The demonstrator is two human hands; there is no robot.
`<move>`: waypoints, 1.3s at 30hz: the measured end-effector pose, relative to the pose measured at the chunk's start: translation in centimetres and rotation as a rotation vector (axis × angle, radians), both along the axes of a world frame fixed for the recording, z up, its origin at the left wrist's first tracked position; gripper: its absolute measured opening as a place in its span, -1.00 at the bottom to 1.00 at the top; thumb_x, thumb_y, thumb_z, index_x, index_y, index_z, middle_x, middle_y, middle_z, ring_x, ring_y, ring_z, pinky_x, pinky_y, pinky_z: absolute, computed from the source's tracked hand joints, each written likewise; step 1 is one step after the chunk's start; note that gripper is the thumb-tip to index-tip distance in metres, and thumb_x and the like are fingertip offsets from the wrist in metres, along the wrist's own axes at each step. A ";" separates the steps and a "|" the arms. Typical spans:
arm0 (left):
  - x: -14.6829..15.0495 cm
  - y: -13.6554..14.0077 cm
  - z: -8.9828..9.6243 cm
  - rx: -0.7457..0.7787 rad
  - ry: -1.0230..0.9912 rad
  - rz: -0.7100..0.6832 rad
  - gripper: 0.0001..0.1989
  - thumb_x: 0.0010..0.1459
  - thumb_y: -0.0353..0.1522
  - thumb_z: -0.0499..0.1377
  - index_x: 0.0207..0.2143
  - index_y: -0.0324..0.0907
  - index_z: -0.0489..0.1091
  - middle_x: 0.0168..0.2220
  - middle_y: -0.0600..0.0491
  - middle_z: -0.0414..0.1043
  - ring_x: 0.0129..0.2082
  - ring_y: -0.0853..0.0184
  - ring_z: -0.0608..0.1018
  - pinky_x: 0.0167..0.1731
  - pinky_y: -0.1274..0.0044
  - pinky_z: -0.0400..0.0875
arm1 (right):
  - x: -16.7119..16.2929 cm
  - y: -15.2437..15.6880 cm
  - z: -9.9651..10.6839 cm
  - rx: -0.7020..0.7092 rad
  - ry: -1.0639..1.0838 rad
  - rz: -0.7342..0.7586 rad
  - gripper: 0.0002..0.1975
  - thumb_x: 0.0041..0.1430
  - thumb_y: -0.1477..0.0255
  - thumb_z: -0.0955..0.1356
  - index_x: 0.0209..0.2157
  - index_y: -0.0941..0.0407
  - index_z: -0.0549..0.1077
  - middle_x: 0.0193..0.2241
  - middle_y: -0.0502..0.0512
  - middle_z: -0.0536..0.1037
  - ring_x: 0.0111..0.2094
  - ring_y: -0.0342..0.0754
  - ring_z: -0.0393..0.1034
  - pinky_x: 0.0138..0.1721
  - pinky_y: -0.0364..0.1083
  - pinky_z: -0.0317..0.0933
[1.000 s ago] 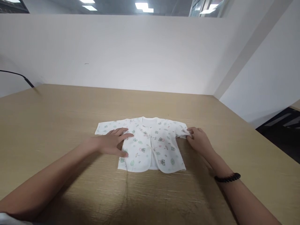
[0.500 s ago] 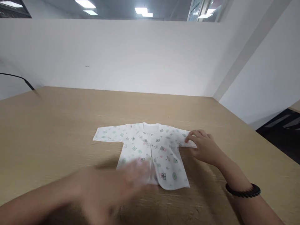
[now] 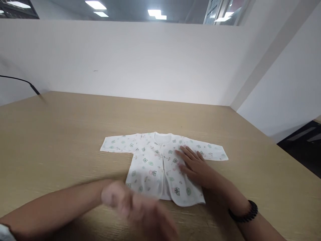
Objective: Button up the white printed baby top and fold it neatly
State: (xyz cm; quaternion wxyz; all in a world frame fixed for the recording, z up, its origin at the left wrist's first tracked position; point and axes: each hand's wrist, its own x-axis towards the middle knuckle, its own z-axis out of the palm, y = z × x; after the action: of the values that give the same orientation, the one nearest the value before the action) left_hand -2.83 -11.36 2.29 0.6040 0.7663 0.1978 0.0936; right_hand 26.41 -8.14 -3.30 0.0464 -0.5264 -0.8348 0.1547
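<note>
A white baby shirt [image 3: 147, 167] printed with small green and pink animal figures lies spread on the table, sleeves out to both sides and its front opening down the middle. My right hand [image 3: 197, 167] rests flat on the shirt's right front panel, fingers spread, below the right sleeve. Just in front of the shirt's lower hem is my left hand [image 3: 140, 207], smeared by motion so its fingers cannot be made out. Whether it touches the cloth is unclear.
The wooden table [image 3: 75, 117] runs back to a white partition [image 3: 150, 60]. At the far left a black cable [image 3: 34, 89] reaches the table's edge. Dark slatted furniture [image 3: 303, 140] stands beyond the right edge. A black coiled band [image 3: 244, 214] circles my right wrist.
My right hand has moved left from the right sleeve's end onto the shirt's front, leaving the whole sleeve in sight. My left hand has shifted toward me and off the lower left panel.
</note>
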 end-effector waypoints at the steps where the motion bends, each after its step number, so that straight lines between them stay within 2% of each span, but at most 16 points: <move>1: 0.3 1.4 0.1 -0.144 -0.081 -0.026 -0.40 0.04 0.06 -0.04 -0.03 -0.05 0.44 -0.07 -0.07 0.53 -0.07 0.00 0.57 -0.20 0.21 0.49 | 0.2 0.2 0.3 -0.002 0.007 0.003 -0.43 0.38 0.13 0.11 0.36 -0.08 0.04 0.39 0.10 -0.04 0.40 0.20 -0.29 0.28 0.42 -0.24; 2: 0.4 2.7 0.0 -0.228 -0.180 0.054 -0.46 0.14 0.00 -0.06 0.05 -0.06 0.34 -0.02 -0.12 0.49 -0.05 0.02 0.56 -0.17 0.21 0.49 | 0.2 0.3 0.6 0.010 0.025 0.004 -0.46 0.39 0.16 0.11 0.34 -0.08 0.10 0.38 0.10 0.02 0.39 0.21 -0.26 0.28 0.42 -0.21; 3: 0.5 4.1 -0.1 -0.207 -0.227 0.205 -0.57 0.20 -0.09 0.00 0.04 -0.06 0.30 0.02 -0.13 0.45 -0.05 0.09 0.55 -0.16 0.26 0.49 | 0.0 0.6 1.0 0.039 0.059 0.007 -0.49 0.39 0.19 0.12 0.31 -0.07 0.16 0.36 0.12 0.09 0.39 0.21 -0.20 0.28 0.39 -0.14; 5: 0.7 6.8 -0.9 0.022 -0.147 0.468 -0.72 0.21 -0.20 0.09 -0.07 -0.09 0.31 -0.03 -0.11 0.45 -0.15 0.20 0.55 -0.21 0.36 0.49 | -1.2 1.4 1.7 0.140 0.168 0.020 -0.55 0.38 0.26 0.13 0.25 -0.02 0.26 0.27 0.16 0.27 0.34 0.17 0.00 0.26 0.29 0.03; 6: 1.0 8.0 -1.5 0.147 -0.069 0.546 -0.76 0.22 -0.21 0.08 -0.12 -0.10 0.32 -0.10 -0.08 0.46 -0.22 0.23 0.54 -0.25 0.38 0.48 | -2.1 2.0 2.0 0.194 0.230 0.042 -0.57 0.38 0.31 0.13 0.21 -0.01 0.29 0.22 0.16 0.35 0.29 0.12 0.12 0.23 0.21 0.12; 8: 1.9 10.1 -2.8 0.388 0.102 0.575 -0.78 0.23 -0.24 0.07 -0.14 -0.13 0.35 -0.29 -0.02 0.46 -0.35 0.26 0.52 -0.31 0.39 0.45 | -4.1 3.4 2.1 0.269 0.291 0.092 -0.60 0.38 0.41 0.10 0.15 0.02 0.34 0.10 0.16 0.47 0.17 0.07 0.29 0.16 0.15 0.21; 10: 2.8 11.5 -4.1 0.638 0.205 0.543 -0.83 0.21 -0.30 0.07 -0.21 -0.16 0.38 -0.31 -0.04 0.43 -0.30 0.21 0.50 -0.28 0.37 0.41 | -5.8 5.0 1.4 0.289 0.228 0.138 -0.62 0.36 0.48 0.10 0.07 0.06 0.39 -0.03 0.18 0.53 0.07 0.09 0.36 0.09 0.16 0.24; 12: 3.3 12.1 -5.2 0.786 0.230 0.520 -0.85 0.21 -0.33 0.05 -0.29 -0.18 0.39 -0.29 -0.07 0.41 -0.25 0.18 0.48 -0.25 0.37 0.38 | -6.8 6.3 0.3 0.310 0.176 0.076 -0.66 0.33 0.52 0.12 -0.04 0.11 0.44 -0.12 0.20 0.54 -0.02 0.10 0.37 0.02 0.14 0.24; 13: 3.4 12.2 -5.6 0.813 0.217 0.519 -0.84 0.22 -0.34 0.04 -0.30 -0.18 0.39 -0.28 -0.08 0.41 -0.24 0.18 0.48 -0.25 0.38 0.38 | -7.0 6.7 -0.4 0.323 0.177 0.041 -0.70 0.32 0.51 0.14 -0.09 0.11 0.45 -0.15 0.20 0.53 -0.04 0.10 0.36 0.00 0.13 0.23; 17: 2.9 11.9 -6.3 0.729 0.125 0.579 -0.86 0.23 -0.33 0.07 -0.34 -0.16 0.40 -0.34 0.00 0.41 -0.30 0.24 0.47 -0.30 0.45 0.35 | -6.5 7.2 -2.1 0.340 0.319 -0.008 -0.82 0.30 0.44 0.22 -0.23 0.08 0.45 -0.21 0.14 0.52 -0.11 0.08 0.34 -0.02 0.09 0.20; 21: 2.7 12.0 -6.2 0.560 0.069 0.664 -0.86 0.22 -0.31 0.12 -0.37 -0.15 0.39 -0.44 0.09 0.40 -0.46 0.35 0.40 -0.42 0.51 0.28 | -5.9 7.1 -2.3 0.345 0.462 -0.008 -0.83 0.31 0.42 0.22 -0.24 0.05 0.45 -0.21 0.11 0.53 -0.10 0.08 0.34 -0.01 0.08 0.18; 24: 2.9 12.2 -6.3 0.493 0.043 0.695 -0.85 0.21 -0.28 0.13 -0.37 -0.15 0.41 -0.48 0.12 0.38 -0.51 0.38 0.36 -0.48 0.54 0.23 | -5.9 7.2 -2.1 0.362 0.510 0.001 -0.81 0.32 0.41 0.22 -0.23 0.03 0.46 -0.19 0.10 0.54 -0.09 0.08 0.34 0.02 0.08 0.16; 30: 3.1 12.4 -6.4 0.450 0.068 0.690 -0.83 0.18 -0.28 0.15 -0.31 -0.14 0.50 -0.53 0.14 0.37 -0.53 0.39 0.33 -0.52 0.57 0.18 | -6.1 7.6 -2.1 0.339 0.522 0.069 -0.85 0.32 0.43 0.25 -0.22 0.03 0.47 -0.21 0.07 0.56 -0.12 0.04 0.36 -0.02 0.03 0.17; 35: 3.4 12.8 -6.4 0.435 0.100 0.698 -0.85 0.09 -0.40 0.15 -0.32 -0.14 0.52 -0.43 0.12 0.48 -0.50 0.40 0.39 -0.51 0.59 0.21 | -6.5 7.6 -2.2 0.287 0.536 0.060 -0.90 0.26 0.51 0.27 -0.29 0.07 0.41 -0.30 0.06 0.52 -0.24 -0.02 0.37 -0.19 -0.05 0.23; 39: 3.5 12.9 -6.6 0.474 0.102 0.693 -0.84 0.08 -0.43 0.13 -0.32 -0.15 0.51 -0.41 0.11 0.50 -0.49 0.41 0.41 -0.50 0.59 0.23 | -6.8 7.6 -2.0 0.309 0.507 0.066 -0.89 0.25 0.56 0.27 -0.32 0.10 0.38 -0.28 0.08 0.48 -0.24 -0.03 0.36 -0.20 -0.06 0.23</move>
State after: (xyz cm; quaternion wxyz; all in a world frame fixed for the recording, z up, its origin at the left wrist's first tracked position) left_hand 0.66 1.56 -4.33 0.3332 0.7760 0.4462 0.2962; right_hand 19.64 -0.56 -5.34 0.3278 -0.4303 -0.8269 0.1538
